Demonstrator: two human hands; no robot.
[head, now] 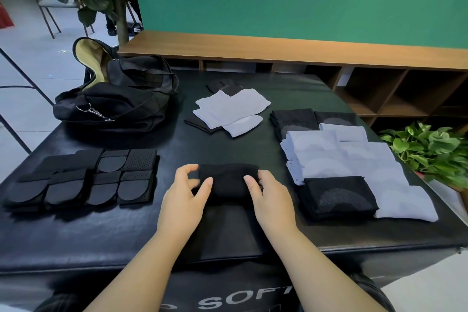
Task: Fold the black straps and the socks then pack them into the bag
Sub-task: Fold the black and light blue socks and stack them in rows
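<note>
Mid-fold: left hand (186, 192) and right hand (268, 192) each pinch an end of the black knit sock (228, 180) on the padded black desk (228, 238); left of the grip folded black perforated straps (83, 180), right of it stacked folded socks (354, 167), beyond it unfolded white socks (230, 111); open black fabric bag (121, 99) unpacked.

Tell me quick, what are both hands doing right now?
Left hand: fingers curled, gripping the left end of the black sock.
Right hand: gripping the sock's right end.

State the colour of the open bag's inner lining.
Pale yellow-tan lining, black bag; head view.

Left hand (186, 186) and right hand (268, 190) grip a black sock (228, 180) on the table (228, 235).
</note>
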